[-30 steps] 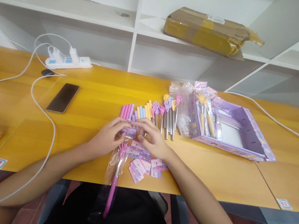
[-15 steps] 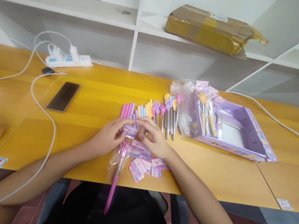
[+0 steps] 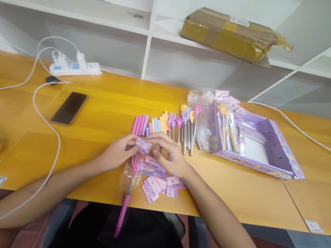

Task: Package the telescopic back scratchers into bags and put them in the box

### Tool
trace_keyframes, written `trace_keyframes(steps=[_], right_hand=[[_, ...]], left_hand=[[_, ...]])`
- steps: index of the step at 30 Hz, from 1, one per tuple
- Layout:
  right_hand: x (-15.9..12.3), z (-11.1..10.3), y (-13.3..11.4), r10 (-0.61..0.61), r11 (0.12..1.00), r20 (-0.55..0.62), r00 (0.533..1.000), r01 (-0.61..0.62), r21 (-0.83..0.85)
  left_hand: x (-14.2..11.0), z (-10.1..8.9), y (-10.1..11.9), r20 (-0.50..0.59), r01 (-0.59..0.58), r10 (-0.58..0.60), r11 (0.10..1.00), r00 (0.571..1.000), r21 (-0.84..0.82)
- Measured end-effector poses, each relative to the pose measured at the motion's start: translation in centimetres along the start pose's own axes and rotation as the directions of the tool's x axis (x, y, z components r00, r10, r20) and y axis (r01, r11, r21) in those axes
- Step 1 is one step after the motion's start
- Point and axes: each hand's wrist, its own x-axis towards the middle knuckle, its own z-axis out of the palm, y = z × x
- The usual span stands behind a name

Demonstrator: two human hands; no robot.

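Observation:
My left hand [image 3: 118, 153] pinches the left end of a small printed header card [image 3: 143, 145] at the top of a clear plastic bag [image 3: 126, 177]. Inside that bag is a pink back scratcher [image 3: 123, 215], its claw just below the card and its handle hanging past the table edge. Curled at the card's upper right side, my right hand [image 3: 171, 155] has its fingertips against it. More printed cards [image 3: 151, 188] lie loose below my right hand. Beyond my hands are pink handle sleeves [image 3: 139, 124], yellow sleeves [image 3: 163, 121] and several back scratchers [image 3: 188, 130] with metal rods.
A purple display box [image 3: 282, 149] holding bagged scratchers stands at the right, with clear bags [image 3: 202, 113] beside it. A phone [image 3: 69, 108], a power strip [image 3: 77, 66] and a white cable [image 3: 57, 152] are at the left. A taped carton [image 3: 232, 33] rests on the shelf.
The header card has tilted and shows more of its printed face between my hands. The bagged back scratcher and both arms stay almost where they were.

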Motion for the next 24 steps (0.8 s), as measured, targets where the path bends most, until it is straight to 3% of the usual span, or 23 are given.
trace_keyframes(steps=[9,18,24], right_hand=[[-0.11,-0.01,0.22,-0.003,0.997,0.048,0.999,-0.001,0.078],[-0.24,0.17,0.22,-0.048,0.989,0.099,0.994,0.033,0.141],[-0.26,0.27,0.25,-0.006,0.995,0.067,0.998,-0.001,0.100]], left_hand=[[-0.24,0.17,0.65,0.009,-0.032,0.032,0.998,0.999,-0.058],[-0.14,0.09,0.78,-0.057,0.000,0.002,1.000,0.998,0.031],[-0.26,0.26,0.71,-0.135,-0.024,0.032,0.998,0.990,0.060]])
